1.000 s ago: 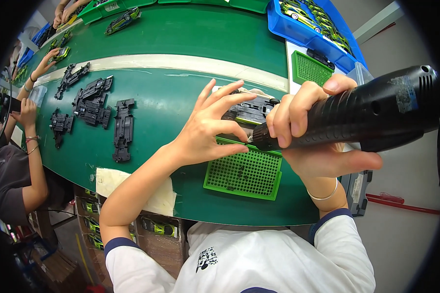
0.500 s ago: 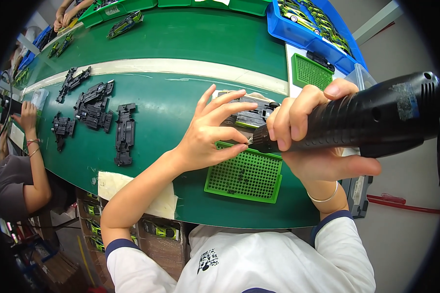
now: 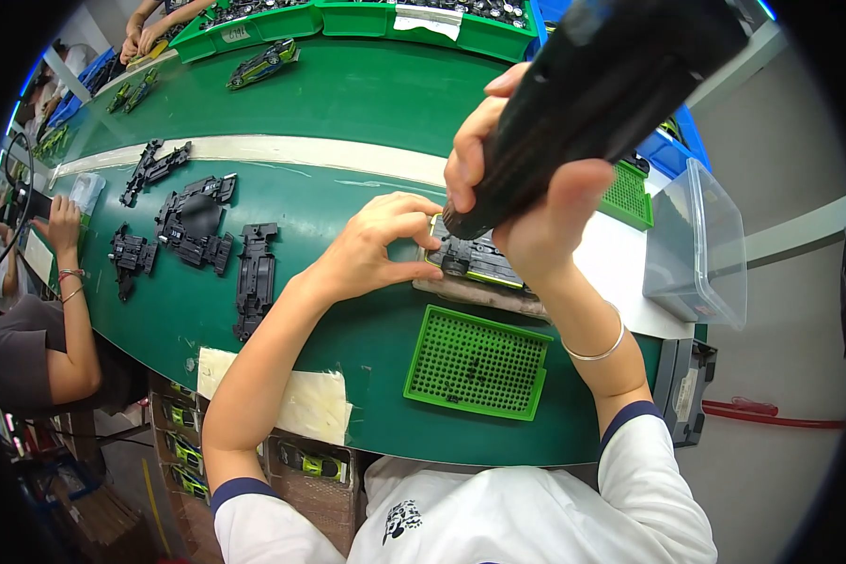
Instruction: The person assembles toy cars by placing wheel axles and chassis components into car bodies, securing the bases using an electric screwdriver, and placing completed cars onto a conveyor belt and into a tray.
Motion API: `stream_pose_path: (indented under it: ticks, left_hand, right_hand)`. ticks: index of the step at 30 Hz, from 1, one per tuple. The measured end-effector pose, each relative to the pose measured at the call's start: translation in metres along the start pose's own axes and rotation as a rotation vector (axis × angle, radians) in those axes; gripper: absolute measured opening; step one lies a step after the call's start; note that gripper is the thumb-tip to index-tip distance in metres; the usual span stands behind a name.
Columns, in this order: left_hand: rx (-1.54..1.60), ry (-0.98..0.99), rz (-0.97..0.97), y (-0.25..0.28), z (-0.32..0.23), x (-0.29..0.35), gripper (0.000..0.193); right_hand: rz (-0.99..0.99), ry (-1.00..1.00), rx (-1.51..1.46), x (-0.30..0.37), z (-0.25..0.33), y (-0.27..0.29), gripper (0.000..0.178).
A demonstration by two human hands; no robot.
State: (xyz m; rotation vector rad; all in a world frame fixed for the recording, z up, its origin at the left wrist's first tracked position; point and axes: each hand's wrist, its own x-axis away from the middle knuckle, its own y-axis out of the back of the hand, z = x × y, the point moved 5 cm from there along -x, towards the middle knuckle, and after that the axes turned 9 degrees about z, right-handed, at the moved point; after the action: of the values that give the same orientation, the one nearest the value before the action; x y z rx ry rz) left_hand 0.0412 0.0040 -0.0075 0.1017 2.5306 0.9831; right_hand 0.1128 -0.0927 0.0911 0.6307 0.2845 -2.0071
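Observation:
My right hand is wrapped round a black electric screwdriver, tilted with its nose pointing down. That nose meets the near-left end of an upside-down toy car, whose black chassis faces up with a yellow-green edge showing. The tip itself is hidden. Thumb and fingers of my left hand grip the car's left end, steadying it on a pale pad. Closer to me lies a green perforated tray with a few small dark screws among its holes.
Several black toy-car chassis lie to the left. Green bins of parts stand at the back. A clear plastic box and another green perforated tray are on the right. A co-worker's arm reaches in at far left.
The screwdriver has swung from near level to steeply downward, its nose moving from my left fingertips onto the car. My left hand has shifted from the screwdriver's nose to the car's end.

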Motion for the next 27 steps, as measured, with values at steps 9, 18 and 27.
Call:
stream_pose_path:
  ticks: [9,18,27]
  left_hand:
    - [0.02,-0.064,-0.023,0.006,-0.001,-0.001,0.026]
    - [0.026,-0.085,-0.048,0.007,0.0,-0.002,0.026]
    - [0.028,-0.086,-0.057,0.004,0.003,0.0,0.022]
  right_hand:
    - [-0.002,-0.081,-0.018,0.001,-0.024,-0.011,0.09]
    - [0.018,-0.139,0.004,0.002,-0.028,-0.012,0.095]
    - [0.17,-0.106,-0.009,0.004,-0.026,-0.009,0.099]
